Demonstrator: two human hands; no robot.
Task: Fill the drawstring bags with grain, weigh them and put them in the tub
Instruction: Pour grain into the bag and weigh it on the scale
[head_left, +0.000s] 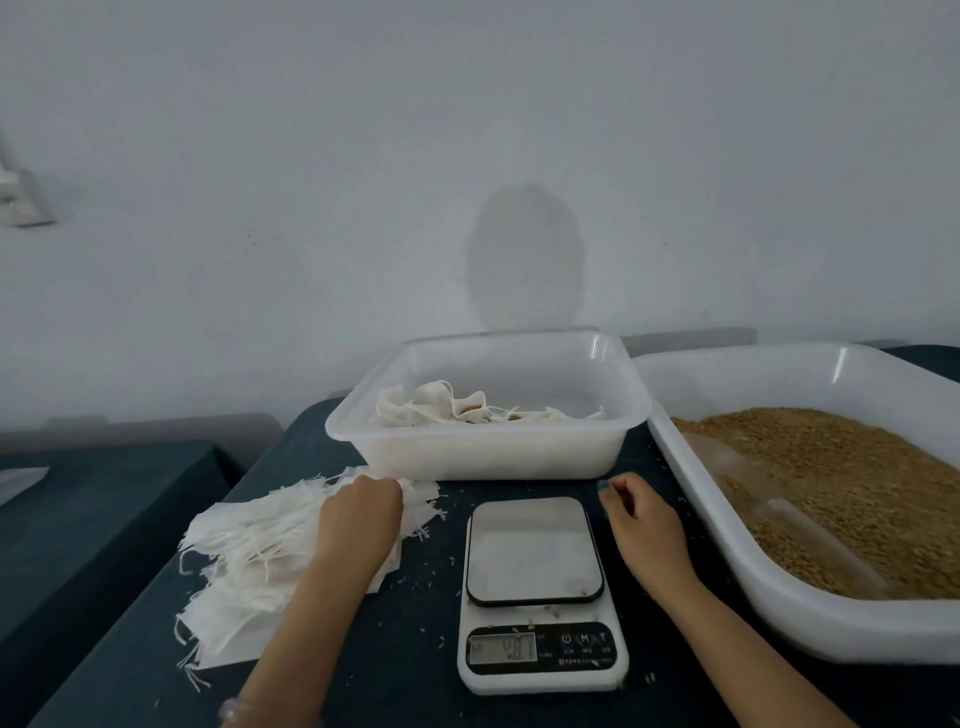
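A pile of empty white drawstring bags lies on the dark cloth at the left. My left hand rests on the pile's far end, its fingers curled down into the bags. A white kitchen scale stands in the middle with nothing on its platform and a lit display. My right hand hovers just right of the scale, fingers loosely curled, holding nothing. Behind the scale, a white tub holds several filled bags. At the right, a big white tray holds brown grain.
A clear scoop lies half-buried in the grain tray. Stray grains dot the dark tablecloth around the scale. A second dark-covered table stands at the left, and a pale wall rises close behind.
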